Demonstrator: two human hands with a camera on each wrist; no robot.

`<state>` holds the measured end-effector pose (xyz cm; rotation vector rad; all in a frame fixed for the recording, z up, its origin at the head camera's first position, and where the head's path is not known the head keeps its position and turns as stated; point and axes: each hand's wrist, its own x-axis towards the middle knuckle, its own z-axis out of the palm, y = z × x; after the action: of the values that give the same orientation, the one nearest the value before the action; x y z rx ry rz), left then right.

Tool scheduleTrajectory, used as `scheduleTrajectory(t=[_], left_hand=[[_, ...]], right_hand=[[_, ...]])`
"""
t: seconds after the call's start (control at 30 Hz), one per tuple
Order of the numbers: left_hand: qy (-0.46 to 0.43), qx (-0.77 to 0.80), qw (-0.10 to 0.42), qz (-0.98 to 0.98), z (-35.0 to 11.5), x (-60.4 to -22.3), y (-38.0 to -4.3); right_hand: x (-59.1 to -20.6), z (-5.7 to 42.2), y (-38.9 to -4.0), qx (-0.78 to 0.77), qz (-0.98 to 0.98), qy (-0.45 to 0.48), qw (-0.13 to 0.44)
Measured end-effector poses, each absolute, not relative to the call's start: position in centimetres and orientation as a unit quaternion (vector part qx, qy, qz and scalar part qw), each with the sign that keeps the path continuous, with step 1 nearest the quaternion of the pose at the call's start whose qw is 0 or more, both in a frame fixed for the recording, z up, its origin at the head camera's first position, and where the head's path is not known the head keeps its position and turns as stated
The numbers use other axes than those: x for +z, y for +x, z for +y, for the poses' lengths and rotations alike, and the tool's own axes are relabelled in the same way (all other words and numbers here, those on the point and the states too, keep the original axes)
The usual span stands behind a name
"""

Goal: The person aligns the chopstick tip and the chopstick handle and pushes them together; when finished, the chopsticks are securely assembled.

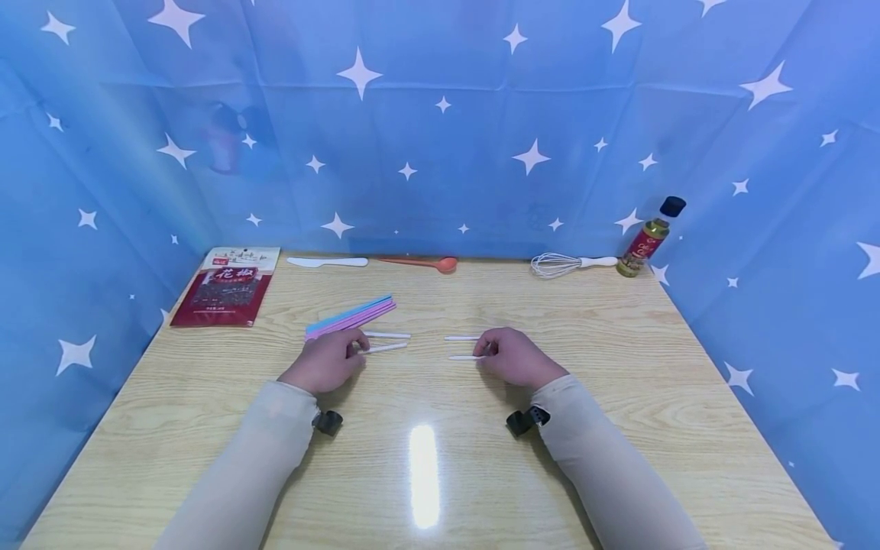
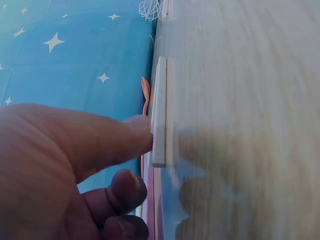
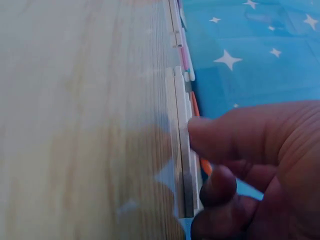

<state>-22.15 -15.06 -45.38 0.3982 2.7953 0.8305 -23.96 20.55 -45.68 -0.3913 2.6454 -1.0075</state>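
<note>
Two slim white sticks [image 1: 386, 335] lie on the table beside my left hand [image 1: 326, 360], whose thumb and forefinger close on the end of the nearer one. In the left wrist view the thumb [image 2: 115, 140] meets this stick [image 2: 159, 115] near its end, with the other fingers curled behind. Another pair of white sticks [image 1: 462, 338] reaches under my right hand [image 1: 514, 357]. Its thumb [image 3: 210, 135] rests at the side of the nearer stick [image 3: 181, 110], fingers bent around the far side. A gap separates the two pairs. Blue and pink straws [image 1: 354, 315] lie just behind the left hand.
Along the back edge are a red-and-white spice bag [image 1: 230, 290], a white knife [image 1: 328, 262], an orange spoon [image 1: 445, 265], a whisk [image 1: 558, 264] and an oil bottle [image 1: 642, 244]. A blue curtain [image 1: 440, 191] with white stars surrounds the wooden table [image 1: 357, 473].
</note>
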Motion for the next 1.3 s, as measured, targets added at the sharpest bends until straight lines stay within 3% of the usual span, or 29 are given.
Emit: scheduleTrajectory(t=[0.33, 0.63, 1.3], left_hand=[[0.120, 0.283, 0.102, 0.946, -15.0, -45.5, -22.1], [0.171, 0.373, 0.074, 0.909, -14.4, -45.7, -22.2], [0.205, 0.423, 0.028, 0.882, -13.3, -45.2, -21.5]], right_hand=[[-45.2, 19.9, -23.6, -0.294, 0.936, -0.145, 0.133], [-44.8, 19.4, -23.3, -0.388, 0.893, -0.206, 0.100], [-44.2, 18.5, -22.5, -0.452, 0.863, -0.221, 0.046]])
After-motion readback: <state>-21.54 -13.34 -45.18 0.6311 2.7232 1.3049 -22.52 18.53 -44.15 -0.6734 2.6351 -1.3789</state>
